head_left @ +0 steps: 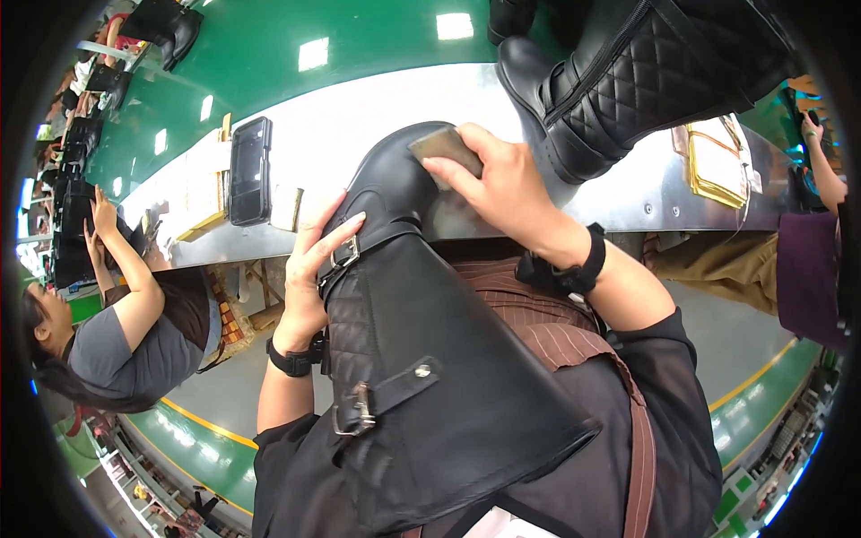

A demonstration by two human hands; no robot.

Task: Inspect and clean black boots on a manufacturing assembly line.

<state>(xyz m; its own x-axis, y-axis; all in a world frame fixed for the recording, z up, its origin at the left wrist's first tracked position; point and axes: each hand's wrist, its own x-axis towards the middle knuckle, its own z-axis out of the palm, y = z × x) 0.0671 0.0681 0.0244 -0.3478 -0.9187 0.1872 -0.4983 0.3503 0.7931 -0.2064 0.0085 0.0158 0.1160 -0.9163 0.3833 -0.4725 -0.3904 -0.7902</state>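
Note:
A tall black boot [448, 359] with quilted panels and metal buckles lies across my front, its shaft toward me and its toe on the metal table edge. My left hand [314, 269] grips it around the ankle, beside the upper buckle [345, 252]. Pinched between the thumb and fingers of my right hand [507, 184] is a flat greyish-brown block [446, 154], held against the boot's toe. Another black quilted boot [619, 90] stands on the table, to the right of my right hand.
On the metal table [359, 99] sit a black tray [251, 170], a yellow-edged stack [202, 184] at left and a yellow bundle [717, 166] at right. Beyond runs a green surface [377, 27]. A co-worker [134, 332] works at the left; another person's arm [825, 166] shows at the right.

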